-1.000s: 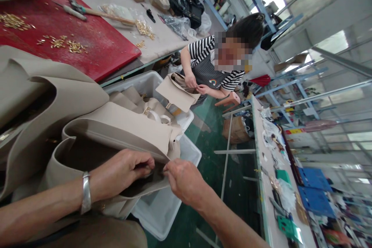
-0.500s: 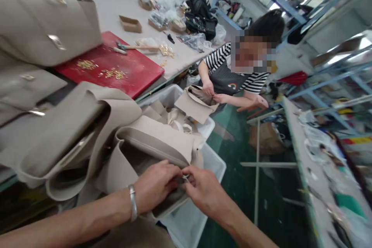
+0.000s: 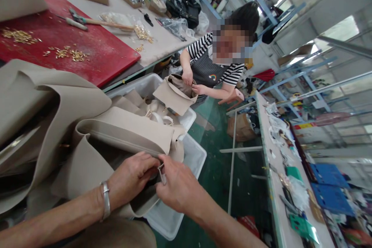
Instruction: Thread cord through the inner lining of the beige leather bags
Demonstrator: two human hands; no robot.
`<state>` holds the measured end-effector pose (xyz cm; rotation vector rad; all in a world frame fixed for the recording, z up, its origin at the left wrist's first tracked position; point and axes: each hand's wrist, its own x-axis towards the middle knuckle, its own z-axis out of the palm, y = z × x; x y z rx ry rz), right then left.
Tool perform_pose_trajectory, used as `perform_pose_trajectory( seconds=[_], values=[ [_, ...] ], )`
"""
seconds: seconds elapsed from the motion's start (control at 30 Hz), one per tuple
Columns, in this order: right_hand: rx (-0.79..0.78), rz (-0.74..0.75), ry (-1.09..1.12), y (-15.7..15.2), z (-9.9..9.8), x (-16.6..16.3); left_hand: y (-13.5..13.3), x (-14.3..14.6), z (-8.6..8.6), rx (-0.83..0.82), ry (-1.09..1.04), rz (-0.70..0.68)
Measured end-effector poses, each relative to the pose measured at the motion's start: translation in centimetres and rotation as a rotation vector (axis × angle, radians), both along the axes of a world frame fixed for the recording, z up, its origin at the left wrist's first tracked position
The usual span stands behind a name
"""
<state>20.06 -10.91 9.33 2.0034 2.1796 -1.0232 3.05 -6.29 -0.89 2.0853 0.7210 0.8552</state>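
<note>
A beige leather handbag [image 3: 122, 133] lies open on my lap, its mouth facing me. My left hand [image 3: 130, 176], with a silver bangle on the wrist, is curled inside the bag's opening. My right hand [image 3: 177, 186] meets it at the bag's rim, fingers pinched. Between the two hands a small pale tag or strip [image 3: 161, 172] sticks up, gripped by both. More beige bags [image 3: 35, 97] are stacked at my left.
A white plastic bin [image 3: 186, 155] holds more bag parts below the bag. A red mat [image 3: 95, 46] on the table carries gold hardware and a hammer. A person in a striped top [image 3: 209, 66] holds another beige bag. A cluttered bench [image 3: 279, 155] runs along the right.
The camera swung between frames. My hands stay together at the bag's rim; the small pale tag now shows upright between them. The other person keeps handling their bag.
</note>
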Motion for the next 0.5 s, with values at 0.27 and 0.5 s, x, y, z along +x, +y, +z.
perform_pose_trajectory(
  seconds=[0.27,0.5],
  values=[
    [0.019,0.235,-0.450,0.7,1.1,-0.4,0.3,0.2,0.3,-0.079,0.034,-0.014],
    [0.043,0.318,-0.427,0.6,-0.8,0.1,1.1,-0.3,0.0,-0.210,0.108,-0.027]
  ],
)
